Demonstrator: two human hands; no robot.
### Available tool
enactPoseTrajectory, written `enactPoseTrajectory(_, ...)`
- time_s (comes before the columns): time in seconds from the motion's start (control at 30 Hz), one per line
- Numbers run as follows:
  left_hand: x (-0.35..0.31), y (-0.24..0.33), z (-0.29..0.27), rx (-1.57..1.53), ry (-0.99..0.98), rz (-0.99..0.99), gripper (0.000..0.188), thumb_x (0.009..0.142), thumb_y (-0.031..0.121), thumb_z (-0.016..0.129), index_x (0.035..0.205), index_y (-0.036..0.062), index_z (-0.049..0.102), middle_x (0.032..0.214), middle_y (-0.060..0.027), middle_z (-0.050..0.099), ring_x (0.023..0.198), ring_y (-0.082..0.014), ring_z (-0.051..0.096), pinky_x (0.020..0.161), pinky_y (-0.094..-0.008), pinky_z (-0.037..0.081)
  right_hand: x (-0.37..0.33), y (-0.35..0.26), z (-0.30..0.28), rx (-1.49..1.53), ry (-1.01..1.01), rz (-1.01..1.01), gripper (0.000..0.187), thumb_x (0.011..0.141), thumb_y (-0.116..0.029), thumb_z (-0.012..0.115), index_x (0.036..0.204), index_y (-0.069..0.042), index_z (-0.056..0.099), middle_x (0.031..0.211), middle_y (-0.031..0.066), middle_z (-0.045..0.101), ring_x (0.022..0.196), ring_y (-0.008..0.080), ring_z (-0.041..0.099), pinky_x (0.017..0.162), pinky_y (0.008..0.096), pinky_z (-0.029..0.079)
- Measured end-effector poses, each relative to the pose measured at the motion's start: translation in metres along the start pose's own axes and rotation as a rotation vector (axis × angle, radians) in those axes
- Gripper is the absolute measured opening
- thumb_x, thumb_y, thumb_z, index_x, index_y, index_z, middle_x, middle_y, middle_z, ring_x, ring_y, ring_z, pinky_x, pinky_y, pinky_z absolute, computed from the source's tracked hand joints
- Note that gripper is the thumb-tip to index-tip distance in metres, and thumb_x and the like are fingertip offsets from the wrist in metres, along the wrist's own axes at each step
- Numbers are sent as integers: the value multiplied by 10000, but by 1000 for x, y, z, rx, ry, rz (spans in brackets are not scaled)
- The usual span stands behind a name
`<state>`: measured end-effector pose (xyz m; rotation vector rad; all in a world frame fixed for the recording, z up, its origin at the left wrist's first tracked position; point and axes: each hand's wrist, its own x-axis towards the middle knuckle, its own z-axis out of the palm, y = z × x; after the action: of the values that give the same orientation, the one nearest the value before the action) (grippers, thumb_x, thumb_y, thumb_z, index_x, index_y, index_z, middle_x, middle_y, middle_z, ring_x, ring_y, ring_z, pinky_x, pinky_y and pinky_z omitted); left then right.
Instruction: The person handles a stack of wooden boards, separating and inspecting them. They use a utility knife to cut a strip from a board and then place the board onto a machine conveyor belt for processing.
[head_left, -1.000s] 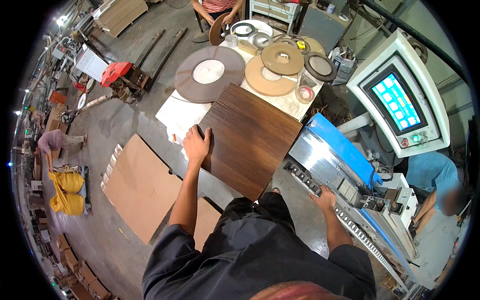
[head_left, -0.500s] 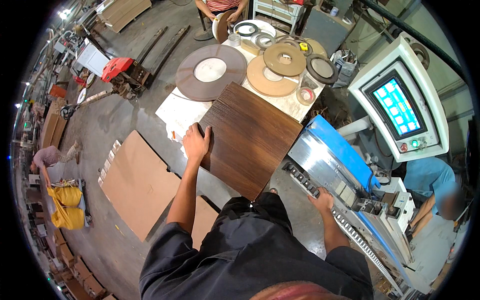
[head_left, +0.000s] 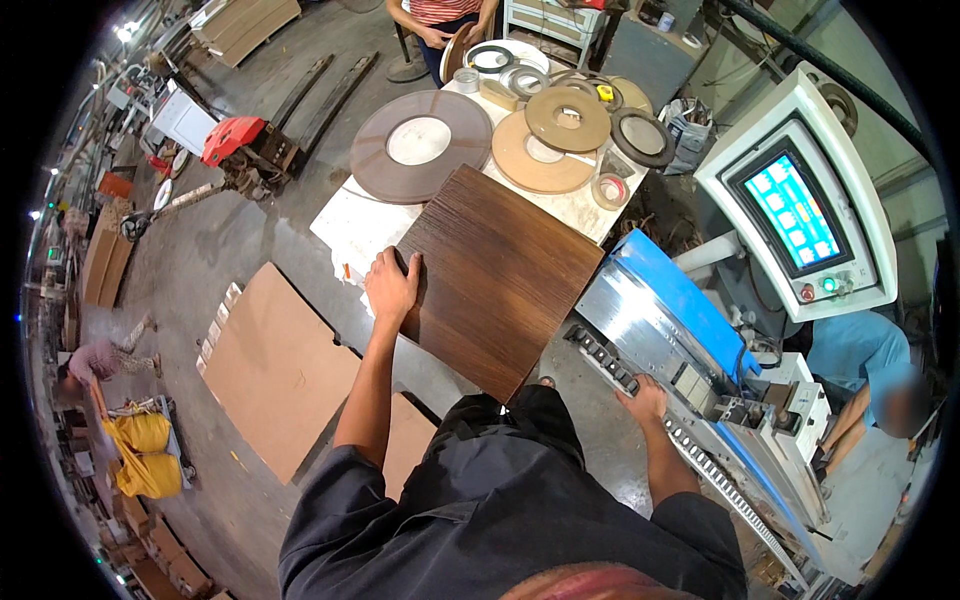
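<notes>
A dark brown wood-grain panel (head_left: 505, 285) lies tilted in the view, its far part over the white worktable (head_left: 345, 225) and its near corner close to my waist. My left hand (head_left: 393, 287) grips the panel's left edge, thumb on the upper face; some fingertips are hidden. At my right, my right hand (head_left: 645, 399) is curled over the black roller rail (head_left: 603, 360) along the edging machine (head_left: 650, 315). Large rolls of edge banding, one grey-brown (head_left: 465, 125) and one tan (head_left: 545, 175), rest on the table beyond the panel.
A control screen (head_left: 795, 215) stands above the machine. Tan boards (head_left: 280, 375) lie low at left, near a red pallet jack (head_left: 240, 145). One person (head_left: 450, 25) handles a roll across the table; another (head_left: 860, 360) is behind the machine; a third (head_left: 95, 365) bends by yellow sacks (head_left: 145, 450).
Both my hands and the panel stay put. The person across the table has turned and shifted the roll. At far left, the yellow sacks and the bending person have moved slightly nearer.
</notes>
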<state>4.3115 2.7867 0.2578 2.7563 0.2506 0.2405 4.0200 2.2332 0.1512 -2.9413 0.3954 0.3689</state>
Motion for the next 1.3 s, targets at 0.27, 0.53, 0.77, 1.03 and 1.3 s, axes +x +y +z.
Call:
enactPoseTrajectory(0.27,0,-1,0,-14,21,10,589,1025,502,637,1274,-31,654,1215,-239,704,1149,-425,667,1013,-522,500,-1,-3,-2,11,29,12,669,758,-567,860,1215,-96,730,1216,142,754,1123,358,731,960,485,578)
enactPoseTrajectory(0.53,-2,-1,0,-14,37,20,585,1019,493,652,1276,-33,652,1207,-244,705,1137,-430,669,1005,-524,506,-2,0,1,45,85,-36,625,756,-515,883,1180,-83,729,1171,128,756,1097,353,736,932,478,586)
enactPoseTrajectory(0.77,-2,-2,0,3,38,24,589,1019,487,652,1294,-33,649,1209,-248,708,1137,-433,671,1003,-523,505,-2,-1,0,37,81,-47,628,763,-525,878,1179,-80,729,1178,132,753,1093,353,737,929,472,590)
enactPoseTrajectory(1.03,-2,1,-1,-1,35,27,587,1023,488,647,1302,-28,646,1210,-244,708,1141,-428,667,1001,-517,500,-3,-1,0,20,-14,26,678,797,-580,829,1263,-99,723,1285,118,737,1185,332,711,1004,460,562)
enactPoseTrajectory(1.3,-1,0,0,-16,60,66,579,1028,488,645,1277,-35,645,1170,-253,714,1103,-447,676,970,-531,512,-3,-2,0,42,70,-17,618,768,-527,867,1193,-100,731,1190,110,748,1118,325,729,955,463,585)
